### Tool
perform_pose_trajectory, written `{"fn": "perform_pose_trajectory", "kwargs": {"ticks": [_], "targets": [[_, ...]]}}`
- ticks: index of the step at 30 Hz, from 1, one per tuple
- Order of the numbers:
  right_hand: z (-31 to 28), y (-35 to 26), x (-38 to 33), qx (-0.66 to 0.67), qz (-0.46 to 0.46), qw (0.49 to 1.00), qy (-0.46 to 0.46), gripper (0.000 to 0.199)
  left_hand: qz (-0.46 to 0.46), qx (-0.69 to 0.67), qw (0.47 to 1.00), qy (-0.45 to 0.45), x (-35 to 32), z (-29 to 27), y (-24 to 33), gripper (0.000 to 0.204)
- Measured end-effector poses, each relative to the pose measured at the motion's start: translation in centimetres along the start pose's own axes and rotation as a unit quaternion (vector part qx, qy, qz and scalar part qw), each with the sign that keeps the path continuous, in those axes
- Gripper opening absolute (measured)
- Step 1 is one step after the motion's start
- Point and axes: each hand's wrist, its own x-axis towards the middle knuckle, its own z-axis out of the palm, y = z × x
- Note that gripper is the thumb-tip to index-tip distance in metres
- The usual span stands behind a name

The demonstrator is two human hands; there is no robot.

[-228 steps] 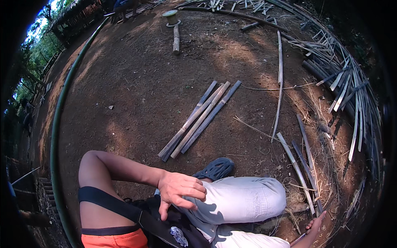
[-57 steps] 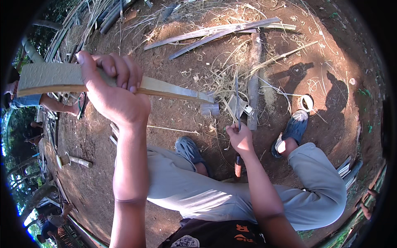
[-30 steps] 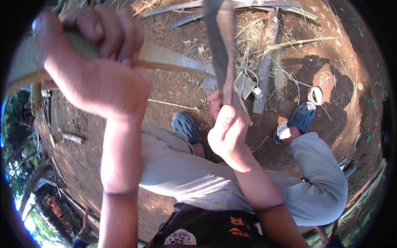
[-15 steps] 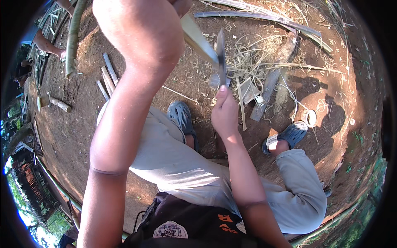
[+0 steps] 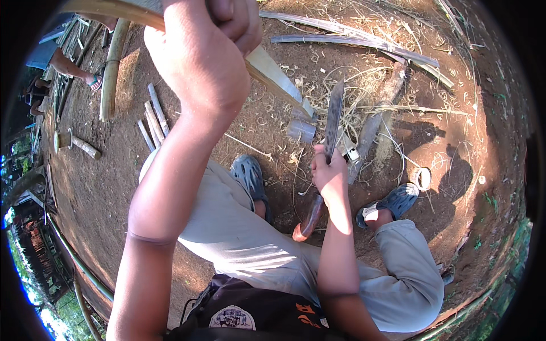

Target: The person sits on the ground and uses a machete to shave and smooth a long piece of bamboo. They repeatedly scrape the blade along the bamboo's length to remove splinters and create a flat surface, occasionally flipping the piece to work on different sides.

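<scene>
I saw the left hand (image 5: pixel 202 65) clasping a pale, flat bamboo strip (image 5: pixel 276 72) and the right hand (image 5: pixel 331 175) clenching a dark-bladed, brown-handled knife (image 5: pixel 334 118) that no longer overlapped it.

Strong sunlight, slanting from the left, warms the reddish-brown bare-earth ground (image 5: pixel 483 131) at right, throwing a dark rounded shadow (image 5: pixel 456 173) there. Glare whitens the long, pale bamboo strip (image 5: pixel 276 71) and streaks the light-grey cloth trousers (image 5: pixel 244 238). Fisheye curvature bends the margins into black vignetting; white sky (image 5: pixel 54 324) burns out lower left, where dim details are perhaps too murky to read.
</scene>
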Motion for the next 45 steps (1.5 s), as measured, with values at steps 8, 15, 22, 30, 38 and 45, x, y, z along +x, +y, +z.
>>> {"fn": "perform_pose_trajectory", "kwargs": {"ticks": [8, 15, 22, 30, 38, 45], "targets": [[0.1, -3.9, -3.1, 0.207, 0.001, 0.976, -0.069, 0.036, -0.015, -0.016, 1.000, 0.006, -0.3, -1.0, 0.1, 0.049], [3.4, -3.2, -4.7, -0.027, -0.315, 0.938, 0.143, 0.036, -0.013, -0.022, 0.999, 0.021, -0.5, 0.6, -0.2, 0.041], [1.7, -3.6, -4.9, -0.034, -0.183, 0.981, 0.051, 0.042, 0.002, -0.016, 0.998, 0.057, -0.7, 0.1, -2.1, 0.030], [4.2, 1.5, -2.8, 0.033, -0.267, 0.952, 0.142, 0.042, -0.002, 0.010, 0.998, 0.057, -1.0, 1.1, -1.5, 0.032], [1.7, -5.5, -5.4, 0.050, -0.255, 0.964, 0.056, 0.039, 0.011, 0.032, 0.999, 0.036, -1.1, 0.5, -1.6, 0.043], [2.9, 1.9, -2.0, -0.138, -0.160, 0.974, 0.088, 0.044, 0.061, 0.074, 0.995, 0.002, -1.7, -0.3, -3.6, 0.043]]}}
